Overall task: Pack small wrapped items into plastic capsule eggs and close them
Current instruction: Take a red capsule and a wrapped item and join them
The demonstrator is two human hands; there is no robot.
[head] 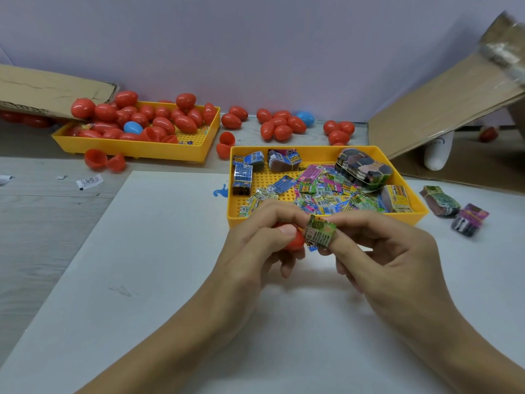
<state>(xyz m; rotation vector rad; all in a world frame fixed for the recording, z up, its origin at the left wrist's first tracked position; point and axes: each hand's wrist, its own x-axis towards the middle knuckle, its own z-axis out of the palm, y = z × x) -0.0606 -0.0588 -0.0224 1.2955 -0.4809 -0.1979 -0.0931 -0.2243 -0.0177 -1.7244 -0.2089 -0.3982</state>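
Red egg half (297, 240) held in left hand (255, 245), right hand (377, 251) pinching a packet (319, 233) at its mouth; many closed eggs (159, 118) at 11 o'clock, packets left in tray (326, 216): apparently mid-batch.

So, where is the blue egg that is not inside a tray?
In the head view the blue egg lies on the table at the back, right of centre, touching a cluster of red eggs, behind the near yellow tray.

Grey wood-grain table (34, 223); bearing white board (170, 280), two yellow trays (326, 150) (130, 147), loose red eggs (279, 125), cardboard sheets (443, 109).
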